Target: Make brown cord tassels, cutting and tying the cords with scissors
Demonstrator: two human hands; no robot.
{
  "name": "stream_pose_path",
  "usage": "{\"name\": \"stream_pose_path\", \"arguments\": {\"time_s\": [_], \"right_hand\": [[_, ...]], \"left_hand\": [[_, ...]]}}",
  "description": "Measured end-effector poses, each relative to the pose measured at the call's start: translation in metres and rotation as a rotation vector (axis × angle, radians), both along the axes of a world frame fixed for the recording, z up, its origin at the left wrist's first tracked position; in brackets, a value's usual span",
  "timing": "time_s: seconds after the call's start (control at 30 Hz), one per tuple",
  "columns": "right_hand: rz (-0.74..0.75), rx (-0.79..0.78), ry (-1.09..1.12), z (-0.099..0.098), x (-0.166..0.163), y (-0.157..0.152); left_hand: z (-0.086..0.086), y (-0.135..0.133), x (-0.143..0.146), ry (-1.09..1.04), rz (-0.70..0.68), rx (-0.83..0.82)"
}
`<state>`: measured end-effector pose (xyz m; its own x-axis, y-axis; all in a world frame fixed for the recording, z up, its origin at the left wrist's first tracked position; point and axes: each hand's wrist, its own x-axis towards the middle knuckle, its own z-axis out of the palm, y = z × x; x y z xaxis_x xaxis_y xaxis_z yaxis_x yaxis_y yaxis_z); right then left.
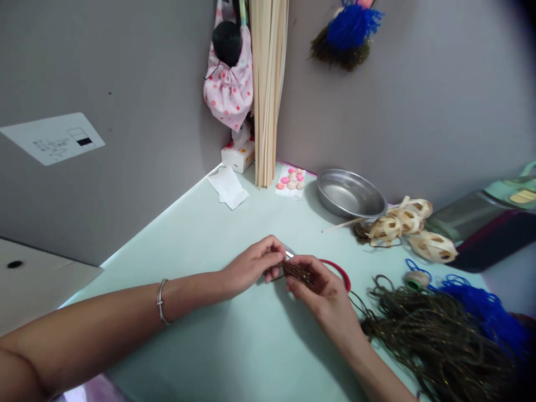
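My left hand and my right hand meet over the middle of the pale green table. Both pinch a small bundle of brown glittery cord between their fingertips. Red-handled scissors lie on the table just behind my right hand, their blade tip showing between the two hands. A silver bangle sits on my left wrist. A large loose heap of the same brown cord lies to the right of my right forearm.
A steel bowl stands at the back, with woven palm-leaf balls beside it. Blue cord, a thread spool, a card of pink and beige beads, paper slips and upright palm strips surround the work area.
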<state>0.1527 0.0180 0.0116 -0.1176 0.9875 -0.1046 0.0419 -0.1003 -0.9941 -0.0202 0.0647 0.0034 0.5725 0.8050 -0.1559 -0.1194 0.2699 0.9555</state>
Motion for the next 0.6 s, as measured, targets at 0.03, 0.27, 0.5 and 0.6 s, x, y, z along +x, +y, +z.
{"name": "stream_pose_path", "arguments": {"time_s": [0.03, 0.27, 0.5, 0.6], "right_hand": [[0.019, -0.001, 0.009, 0.002, -0.001, -0.001], [0.035, -0.051, -0.116, 0.011, 0.008, 0.000], [0.010, 0.132, -0.297, -0.001, 0.021, 0.011], [-0.024, 0.251, -0.362, 0.001, 0.018, 0.008]], "left_hand": [[0.000, 0.000, 0.000, -0.010, -0.010, 0.010], [-0.001, 0.002, -0.001, 0.024, 0.029, 0.109], [-0.001, 0.000, -0.001, 0.091, 0.033, 0.192], [-0.003, 0.000, 0.000, 0.082, 0.021, 0.172]]}}
